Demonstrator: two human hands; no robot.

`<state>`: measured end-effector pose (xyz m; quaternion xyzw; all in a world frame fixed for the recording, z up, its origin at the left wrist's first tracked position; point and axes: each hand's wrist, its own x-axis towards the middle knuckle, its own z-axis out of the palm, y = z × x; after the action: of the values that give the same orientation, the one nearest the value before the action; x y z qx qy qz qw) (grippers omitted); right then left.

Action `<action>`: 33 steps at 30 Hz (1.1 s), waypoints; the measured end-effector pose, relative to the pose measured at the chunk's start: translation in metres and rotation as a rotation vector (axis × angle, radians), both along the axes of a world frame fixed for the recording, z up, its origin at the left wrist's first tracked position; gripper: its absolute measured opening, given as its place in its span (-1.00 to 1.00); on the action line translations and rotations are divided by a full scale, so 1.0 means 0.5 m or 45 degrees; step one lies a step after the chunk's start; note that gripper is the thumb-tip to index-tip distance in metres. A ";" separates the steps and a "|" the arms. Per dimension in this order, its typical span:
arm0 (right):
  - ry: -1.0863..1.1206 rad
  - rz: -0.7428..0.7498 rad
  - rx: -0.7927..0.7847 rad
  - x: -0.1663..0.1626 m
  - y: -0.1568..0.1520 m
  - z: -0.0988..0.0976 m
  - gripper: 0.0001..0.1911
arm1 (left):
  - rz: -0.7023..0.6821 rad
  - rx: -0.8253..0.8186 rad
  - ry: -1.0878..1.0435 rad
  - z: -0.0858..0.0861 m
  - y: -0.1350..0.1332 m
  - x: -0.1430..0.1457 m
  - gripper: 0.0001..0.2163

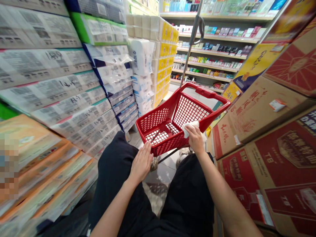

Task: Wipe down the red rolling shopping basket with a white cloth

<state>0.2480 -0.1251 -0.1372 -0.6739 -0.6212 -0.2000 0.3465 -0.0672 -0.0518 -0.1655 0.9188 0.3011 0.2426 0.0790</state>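
A red plastic shopping basket [172,112] stands tilted in front of my knees, its metal pull handle [195,29] rising up behind it. My right hand [196,140] is closed on a white cloth [190,126] and presses it against the basket's near right rim. My left hand [142,162] lies flat with fingers together and stretched out, resting at the basket's near left corner, holding nothing. The basket appears to hold nothing.
Stacked packs of tissue and paper rolls [61,98] wall the left side. Brown and red cardboard cartons [271,138] are piled on the right. Shelves of small goods [214,49] stand at the far end of the narrow aisle. My legs in dark trousers [118,184] fill the foreground.
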 end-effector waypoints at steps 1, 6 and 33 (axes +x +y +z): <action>0.031 -0.039 0.028 -0.013 0.002 -0.003 -0.47 | -0.001 -0.006 -0.005 -0.001 0.000 0.000 -0.49; 0.120 -0.009 0.077 -0.202 0.018 -0.049 -0.47 | 0.004 -0.029 -0.015 -0.004 -0.001 0.002 -0.49; 0.115 0.031 -0.025 -0.141 0.010 -0.034 -0.50 | 0.009 -0.043 -0.032 -0.007 -0.001 0.004 -0.49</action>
<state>0.1778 -0.1199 -0.1543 -0.6779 -0.6150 -0.1589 0.3702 -0.0651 -0.0521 -0.1692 0.9131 0.3075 0.2494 0.0975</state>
